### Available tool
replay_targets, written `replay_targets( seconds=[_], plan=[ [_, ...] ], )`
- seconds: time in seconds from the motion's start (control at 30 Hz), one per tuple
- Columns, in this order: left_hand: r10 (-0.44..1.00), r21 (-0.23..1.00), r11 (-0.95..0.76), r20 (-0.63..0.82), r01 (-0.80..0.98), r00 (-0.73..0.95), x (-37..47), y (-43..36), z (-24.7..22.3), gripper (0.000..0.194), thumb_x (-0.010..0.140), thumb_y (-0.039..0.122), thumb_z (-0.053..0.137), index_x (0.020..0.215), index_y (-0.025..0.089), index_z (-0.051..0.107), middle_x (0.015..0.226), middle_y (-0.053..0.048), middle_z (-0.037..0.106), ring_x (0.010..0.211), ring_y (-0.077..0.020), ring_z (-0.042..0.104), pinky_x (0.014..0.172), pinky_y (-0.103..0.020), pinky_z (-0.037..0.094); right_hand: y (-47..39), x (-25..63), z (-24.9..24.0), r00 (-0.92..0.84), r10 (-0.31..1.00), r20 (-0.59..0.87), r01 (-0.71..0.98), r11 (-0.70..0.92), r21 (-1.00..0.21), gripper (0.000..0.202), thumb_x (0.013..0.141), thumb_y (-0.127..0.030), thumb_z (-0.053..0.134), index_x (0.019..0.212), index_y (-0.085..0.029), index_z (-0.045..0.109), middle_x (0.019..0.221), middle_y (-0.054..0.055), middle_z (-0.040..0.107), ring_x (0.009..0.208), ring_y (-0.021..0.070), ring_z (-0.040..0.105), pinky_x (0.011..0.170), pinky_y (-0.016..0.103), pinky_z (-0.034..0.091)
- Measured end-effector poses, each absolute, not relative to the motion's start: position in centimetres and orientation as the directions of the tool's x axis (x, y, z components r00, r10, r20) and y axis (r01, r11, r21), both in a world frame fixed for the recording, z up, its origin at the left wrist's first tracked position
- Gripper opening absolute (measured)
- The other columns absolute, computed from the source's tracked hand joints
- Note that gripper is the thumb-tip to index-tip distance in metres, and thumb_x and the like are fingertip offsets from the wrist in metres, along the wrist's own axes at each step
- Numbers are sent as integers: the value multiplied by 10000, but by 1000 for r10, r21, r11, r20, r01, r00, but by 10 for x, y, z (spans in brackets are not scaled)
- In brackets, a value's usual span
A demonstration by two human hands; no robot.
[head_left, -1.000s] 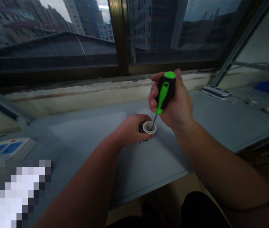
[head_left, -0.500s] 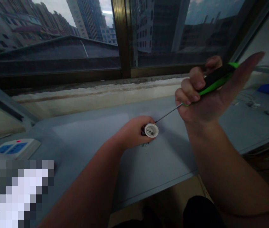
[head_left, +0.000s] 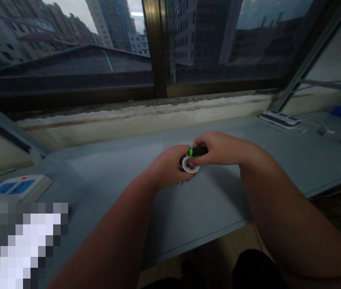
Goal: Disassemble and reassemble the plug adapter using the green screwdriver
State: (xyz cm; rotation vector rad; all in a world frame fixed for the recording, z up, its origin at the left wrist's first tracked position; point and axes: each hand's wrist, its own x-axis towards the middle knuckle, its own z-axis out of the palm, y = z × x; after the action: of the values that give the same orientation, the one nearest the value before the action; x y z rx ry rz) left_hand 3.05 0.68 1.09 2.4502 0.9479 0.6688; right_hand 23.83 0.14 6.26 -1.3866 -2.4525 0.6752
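Clasping one socket (head_left: 186, 165) in the curled left hand (head_left: 172, 166), at its three o'clock; gripping one screwdriver (head_left: 199, 151) in the half-closed right hand (head_left: 222, 148), at the socket's two o'clock.

Blue-grey tabletop (head_left: 212, 204) with power strip (head_left: 25, 187)

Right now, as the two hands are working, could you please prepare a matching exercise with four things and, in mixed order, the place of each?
Things:
1. white round hollow fitting
2. black-and-green screwdriver handle
3. white box with blue panels
4. long white-and-dark strip

Places:
A. on the grey-blue table, at the left side of the picture
B. in the right hand
C. towards the back of the table, at the right side of the picture
D. in the left hand

Pairs: 1-D, 2-B, 3-A, 4-C.
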Motion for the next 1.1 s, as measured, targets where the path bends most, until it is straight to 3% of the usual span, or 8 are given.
replay_targets(
  seconds=[0.17,0.27,0.37,0.5,0.67,0.97,1.1],
  plan=[
    [723,577,-654,285,490,629,30,8,9,255,730,294,779,914,183,642,853,-28,697,743,-165,620,647,-273,431,2,230,60,-493,866,-83,747,372,-551,192,759,-266,669,906,-159,732,724,32,729,651,170,644,588,280,410],
    [727,592,-647,287,480,624,30,9,8,257,719,291,786,911,184,651,846,-23,705,747,-165,624,645,-270,435,2,228,60,-502,864,-32,758,422,-497,175,735,-242,653,867,-156,729,733,36,717,660,168,621,586,285,384],
    [735,591,-638,276,494,619,31,9,8,253,701,274,789,893,183,652,818,-13,700,730,-164,623,637,-269,427,1,227,61,-517,856,12,762,467,-449,161,726,-265,653,823,-156,721,714,19,670,650,151,558,580,287,336],
    [760,529,-629,267,569,592,31,10,10,286,657,269,802,885,171,659,822,-28,694,722,-179,617,627,-280,408,-1,226,64,-533,845,40,714,474,-515,150,744,-303,633,735,-161,678,648,-11,585,639,134,499,572,283,296],
    [760,538,-624,250,567,600,30,11,9,237,662,266,798,829,176,655,769,-13,649,677,-154,584,604,-260,403,7,237,63,-440,896,58,774,411,-482,205,757,-373,646,701,-178,621,657,-12,566,639,137,488,565,291,291],
    [778,650,-568,224,504,587,27,12,6,344,643,234,830,945,176,675,755,6,632,609,-112,568,572,-226,434,30,248,46,-352,927,-128,890,289,-354,178,732,-361,688,702,-189,651,673,13,628,628,157,527,577,302,343],
    [768,648,-580,232,494,597,27,13,5,325,638,230,827,922,167,682,768,-5,644,627,-118,580,581,-230,446,33,247,44,-355,918,-175,891,275,-362,314,747,-492,727,747,-179,700,741,57,708,679,190,598,616,313,385]
  ],
)
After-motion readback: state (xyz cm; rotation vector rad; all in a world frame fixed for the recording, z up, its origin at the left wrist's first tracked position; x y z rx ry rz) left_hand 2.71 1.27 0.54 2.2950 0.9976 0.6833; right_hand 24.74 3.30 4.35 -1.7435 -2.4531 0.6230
